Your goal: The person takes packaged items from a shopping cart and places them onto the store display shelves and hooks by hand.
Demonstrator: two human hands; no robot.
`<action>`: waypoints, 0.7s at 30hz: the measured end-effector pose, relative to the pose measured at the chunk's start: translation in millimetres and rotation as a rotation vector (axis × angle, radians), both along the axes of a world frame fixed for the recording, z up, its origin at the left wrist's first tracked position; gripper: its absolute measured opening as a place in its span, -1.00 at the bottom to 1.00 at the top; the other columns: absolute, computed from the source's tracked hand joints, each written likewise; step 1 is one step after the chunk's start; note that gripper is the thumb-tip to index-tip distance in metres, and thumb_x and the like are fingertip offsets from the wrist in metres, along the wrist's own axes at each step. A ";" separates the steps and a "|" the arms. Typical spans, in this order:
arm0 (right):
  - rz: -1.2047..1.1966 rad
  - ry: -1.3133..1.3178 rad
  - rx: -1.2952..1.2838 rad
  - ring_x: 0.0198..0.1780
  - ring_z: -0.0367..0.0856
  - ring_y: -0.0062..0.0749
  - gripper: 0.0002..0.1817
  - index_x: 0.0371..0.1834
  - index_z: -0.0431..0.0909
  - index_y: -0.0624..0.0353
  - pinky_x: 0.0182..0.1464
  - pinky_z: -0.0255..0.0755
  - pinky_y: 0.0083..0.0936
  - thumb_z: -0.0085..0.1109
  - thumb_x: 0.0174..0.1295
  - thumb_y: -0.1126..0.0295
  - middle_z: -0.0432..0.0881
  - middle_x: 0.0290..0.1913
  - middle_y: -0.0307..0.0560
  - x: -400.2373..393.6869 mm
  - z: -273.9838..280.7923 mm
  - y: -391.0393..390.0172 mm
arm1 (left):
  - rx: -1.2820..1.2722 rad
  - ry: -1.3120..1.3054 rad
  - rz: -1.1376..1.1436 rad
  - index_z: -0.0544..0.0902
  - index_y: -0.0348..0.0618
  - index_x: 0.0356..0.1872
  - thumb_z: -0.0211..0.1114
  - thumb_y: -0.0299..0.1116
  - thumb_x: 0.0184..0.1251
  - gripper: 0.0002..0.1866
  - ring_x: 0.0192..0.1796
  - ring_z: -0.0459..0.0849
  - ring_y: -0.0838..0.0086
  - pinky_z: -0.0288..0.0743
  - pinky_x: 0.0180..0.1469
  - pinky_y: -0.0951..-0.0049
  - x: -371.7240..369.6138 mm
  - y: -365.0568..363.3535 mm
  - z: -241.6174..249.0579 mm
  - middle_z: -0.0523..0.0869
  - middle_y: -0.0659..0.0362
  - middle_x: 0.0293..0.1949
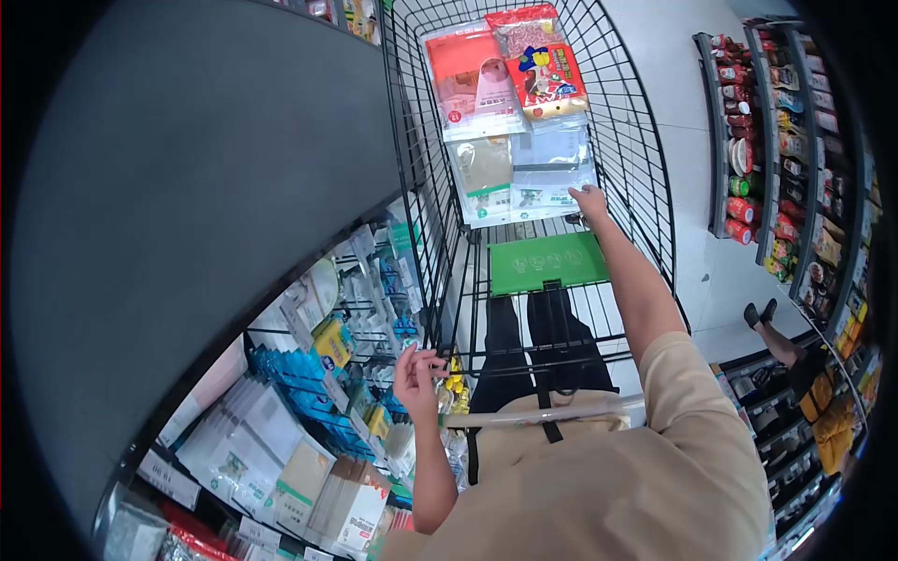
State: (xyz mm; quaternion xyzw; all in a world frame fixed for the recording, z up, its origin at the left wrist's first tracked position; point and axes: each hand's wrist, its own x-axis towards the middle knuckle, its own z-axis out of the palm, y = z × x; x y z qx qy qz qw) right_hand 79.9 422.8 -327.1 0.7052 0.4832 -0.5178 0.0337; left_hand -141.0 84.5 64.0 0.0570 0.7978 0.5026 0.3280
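My right hand reaches into the shopping cart, its fingers closed at the lower right corner of a clear plastic package with pale contents and a dark band. Beside it lies a similar package with beige contents and a green strip. Farther up in the cart are a pink-and-white packet and a red-and-yellow bag showing small pink pieces through a window. My left hand hangs beside the cart's near left side, fingers loosely bent and apart, holding nothing.
A green panel sits at the cart's near end, above the handle bar. Shelves with hanging packets run along my left under a dark grey surface. Stocked shelves stand to the right, where another person's leg shows.
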 end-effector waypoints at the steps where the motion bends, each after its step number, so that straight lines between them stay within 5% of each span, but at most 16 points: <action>1: -0.010 0.021 0.007 0.15 0.62 -0.02 -0.21 0.22 0.47 0.45 0.19 0.46 -0.32 0.45 0.04 0.06 0.63 0.09 0.31 -1.7 -3.5 -0.8 | -0.014 -0.005 0.007 0.46 -0.36 0.20 0.07 -0.51 0.50 -0.68 -0.26 0.71 0.43 0.69 -0.34 0.51 0.0 -0.3 0.9 0.68 -0.05 -0.12; 5: -0.029 0.035 0.027 0.23 0.53 -0.12 -0.03 0.39 0.15 0.58 0.20 0.43 -0.36 0.48 0.09 0.15 0.49 0.22 0.34 -16.1 -14.6 -4.7 | -0.022 0.011 0.020 0.44 -0.36 0.22 0.06 -0.49 0.50 -0.66 -0.25 0.72 0.38 0.70 -0.37 0.48 0.0 -3.5 -2.2 0.68 -0.08 -0.12; 6: -0.093 0.132 0.002 0.25 0.51 -0.10 0.05 0.44 0.05 0.55 0.22 0.43 -0.35 0.52 0.05 0.18 0.44 0.26 0.35 -3.8 -58.0 -10.1 | -0.016 0.003 0.028 0.44 -0.37 0.22 0.06 -0.48 0.50 -0.66 -0.25 0.73 0.38 0.71 -0.37 0.48 -0.2 -2.8 -2.4 0.68 -0.08 -0.12; 9: -0.035 0.104 0.078 0.32 0.46 0.00 0.12 0.40 0.11 0.57 0.31 0.35 -0.36 0.55 -0.06 0.04 0.45 0.26 0.38 -5.0 -76.2 -10.8 | -0.020 0.004 0.043 0.44 -0.37 0.22 0.07 -0.48 0.49 -0.66 -0.24 0.73 0.36 0.71 -0.39 0.47 1.7 -3.9 -3.6 0.68 -0.09 -0.12; 13: -0.115 0.009 0.007 -0.09 0.68 -0.14 -0.20 0.09 0.50 0.48 -0.02 0.52 -0.36 0.55 -0.05 0.03 0.68 -0.07 0.19 -13.4 -54.2 -5.2 | -0.035 0.015 0.047 0.44 -0.38 0.22 0.08 -0.48 0.48 -0.65 -0.24 0.73 0.36 0.72 -0.39 0.47 3.0 -4.2 -2.2 0.68 -0.08 -0.12; 14: -0.103 0.048 -0.103 -0.23 0.68 -0.32 -0.49 -0.09 0.57 0.45 -0.18 0.54 -0.41 0.48 0.11 0.21 0.70 -0.19 0.04 -12.7 -55.6 -2.3 | -0.027 0.006 0.056 0.44 -0.38 0.22 0.09 -0.49 0.48 -0.65 -0.24 0.73 0.36 0.72 -0.39 0.47 2.6 -2.9 -1.7 0.68 -0.08 -0.12; 17: -0.193 0.240 -0.136 -0.30 0.68 -0.35 -0.65 -0.24 0.60 0.40 -0.24 0.54 -0.43 0.38 0.21 0.26 0.70 -0.30 -0.05 -26.8 -22.2 -4.2 | -0.043 0.019 0.034 0.43 -0.36 0.22 0.04 -0.46 0.51 -0.66 -0.29 0.72 0.38 0.68 -0.49 0.49 1.7 0.4 -2.5 0.67 -0.07 -0.14; 21: -0.298 0.403 -0.306 -0.23 0.72 -0.29 -0.65 -0.04 0.52 0.41 -0.21 0.60 -0.39 0.29 0.29 0.32 0.70 -0.19 0.02 -40.4 30.2 -5.6 | -0.007 0.019 0.030 0.46 -0.35 0.20 0.03 -0.50 0.51 -0.69 -0.28 0.72 0.40 0.66 -0.50 0.54 -2.1 4.2 -1.0 0.67 -0.06 -0.14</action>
